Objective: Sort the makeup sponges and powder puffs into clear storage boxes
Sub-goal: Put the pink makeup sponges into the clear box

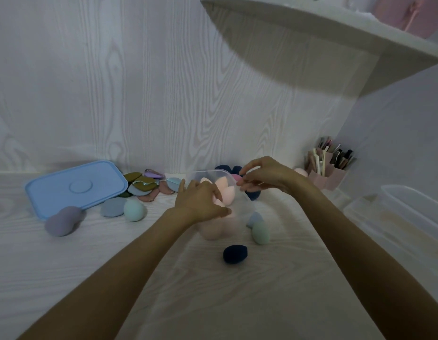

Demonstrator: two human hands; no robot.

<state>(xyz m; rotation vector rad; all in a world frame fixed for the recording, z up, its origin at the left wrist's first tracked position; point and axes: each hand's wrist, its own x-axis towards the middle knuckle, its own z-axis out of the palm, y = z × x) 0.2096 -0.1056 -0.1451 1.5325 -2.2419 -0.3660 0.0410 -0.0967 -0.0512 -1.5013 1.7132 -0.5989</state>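
A clear storage box (245, 204) stands mid-table with several pale pink sponges (225, 190) inside. My left hand (200, 200) grips its near-left rim, thumb along the side. My right hand (262, 175) hovers over the far-right rim, fingertips pinching a pink sponge (236, 178). Loose on the table lie a navy sponge (235, 253), a green sponge (261, 233), a light blue sponge (254, 218), a teal sponge (134, 209) and a mauve sponge (63, 220). Flat powder puffs (144, 185) are piled at the back.
A blue lid (75, 187) lies at the left, leaning on the puffs. Navy sponges (252, 195) sit behind the box. A pink holder of brushes (328, 168) stands back right. More clear boxes (409, 212) line the right edge. A shelf (335, 38) hangs overhead.
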